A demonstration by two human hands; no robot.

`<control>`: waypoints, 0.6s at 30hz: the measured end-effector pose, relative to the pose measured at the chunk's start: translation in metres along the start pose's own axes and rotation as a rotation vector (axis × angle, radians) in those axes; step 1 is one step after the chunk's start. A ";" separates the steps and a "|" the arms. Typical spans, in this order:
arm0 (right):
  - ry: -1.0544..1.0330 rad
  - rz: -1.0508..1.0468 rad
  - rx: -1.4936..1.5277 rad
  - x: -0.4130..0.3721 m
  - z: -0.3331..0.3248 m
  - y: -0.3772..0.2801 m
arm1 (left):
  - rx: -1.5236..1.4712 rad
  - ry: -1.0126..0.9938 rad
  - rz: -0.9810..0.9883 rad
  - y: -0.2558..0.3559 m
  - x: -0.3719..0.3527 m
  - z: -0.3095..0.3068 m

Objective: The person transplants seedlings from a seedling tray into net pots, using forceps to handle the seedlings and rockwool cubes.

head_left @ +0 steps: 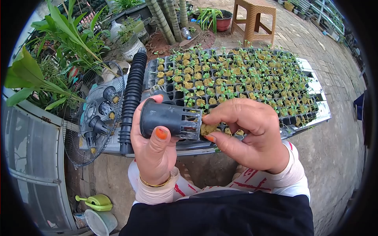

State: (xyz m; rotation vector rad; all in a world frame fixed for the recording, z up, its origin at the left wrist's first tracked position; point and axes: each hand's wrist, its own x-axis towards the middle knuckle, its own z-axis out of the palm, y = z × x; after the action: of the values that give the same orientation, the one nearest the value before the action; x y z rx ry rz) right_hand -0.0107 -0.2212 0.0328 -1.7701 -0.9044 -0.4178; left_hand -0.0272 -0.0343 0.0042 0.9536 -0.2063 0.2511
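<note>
Nearest, at six o'clock, dark cloth covers the lap, with white sleeves printed in red above it. The left hand (154, 151), with an orange-painted thumbnail and a thin gold bangle at the wrist, is wrapped around a black plastic net pot (170, 118). The pot is a smooth tapered cylinder lying on its side near the centre, its slotted end toward three o'clock. The right hand (252, 133) pinches a crumbly yellow-brown sponge cube (207, 129) between thumb and forefinger, right at the pot's slotted end; the other fingers are curled in.

At seven o'clock a glossy green watering can (96, 201) lies on the ground. At nine o'clock a round wire fan guard (76, 137) carries several more black pots, beside a ribbed black corrugated hose (132, 98). Beyond the hands, toward one o'clock, a black gridded seedling tray (236, 78) holds rows of sponge cubes with small green sprouts. Farthest, at twelve o'clock, a woven-textured stool (254, 17) stands on brick paving.
</note>
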 end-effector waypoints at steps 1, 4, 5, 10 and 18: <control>0.000 0.000 0.000 0.000 0.001 0.000 | 0.040 -0.072 -0.007 -0.001 0.000 -0.006; 0.073 -0.067 -0.065 -0.001 0.005 -0.001 | -0.029 -0.109 -0.033 0.001 -0.002 0.001; 0.098 -0.069 -0.075 -0.001 0.005 -0.002 | -0.138 -0.072 -0.051 0.002 -0.002 0.005; 0.152 -0.077 -0.099 -0.002 0.006 0.000 | -0.258 -0.125 -0.112 0.002 0.001 0.000; 0.203 -0.013 -0.080 -0.005 0.010 0.008 | -0.162 -0.098 -0.090 0.001 0.001 0.001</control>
State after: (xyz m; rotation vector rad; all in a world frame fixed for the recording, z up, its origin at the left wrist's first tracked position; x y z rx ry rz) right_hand -0.0097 -0.2156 0.0206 -1.7580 -0.7641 -0.6377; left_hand -0.0266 -0.0344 0.0059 0.8129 -0.2693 0.1034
